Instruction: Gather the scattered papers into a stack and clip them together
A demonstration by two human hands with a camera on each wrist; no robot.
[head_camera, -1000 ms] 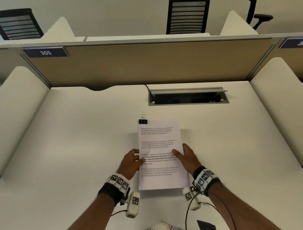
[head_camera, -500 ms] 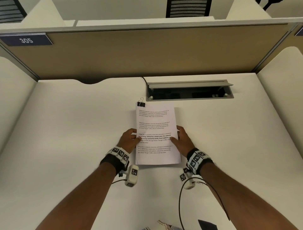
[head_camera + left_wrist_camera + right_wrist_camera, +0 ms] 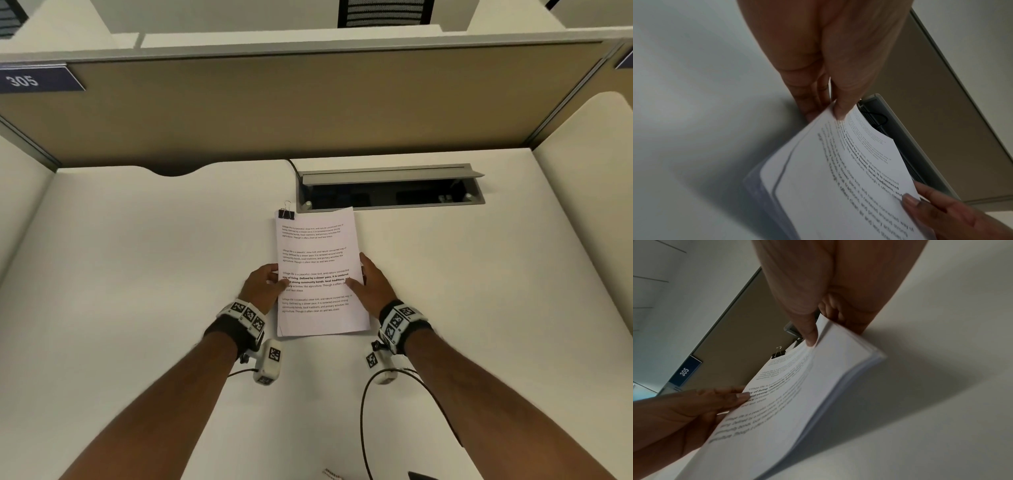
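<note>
A stack of printed white papers (image 3: pixel 318 270) is held a little above the white desk (image 3: pixel 144 274), with a black binder clip (image 3: pixel 286 213) on its top left corner. My left hand (image 3: pixel 265 282) pinches the stack's left edge, thumb on top (image 3: pixel 840 112) and fingers underneath. My right hand (image 3: pixel 371 284) pinches the right edge the same way, thumb (image 3: pixel 809 339) on the top sheet. The papers (image 3: pixel 789 402) bow slightly between both hands, and the clip (image 3: pixel 778 353) shows at the far corner.
An open grey cable tray (image 3: pixel 390 188) is sunk in the desk just beyond the papers. A beige partition (image 3: pixel 308 102) with a blue "305" sign (image 3: pixel 30 80) stands behind. White side dividers (image 3: pixel 592 178) flank the desk. Wrist-camera cables (image 3: pixel 373 411) hang near the front edge.
Both hands have carried the clipped stack away from me towards the cable tray, and its top edge now reaches the tray. The head view has tilted down.
</note>
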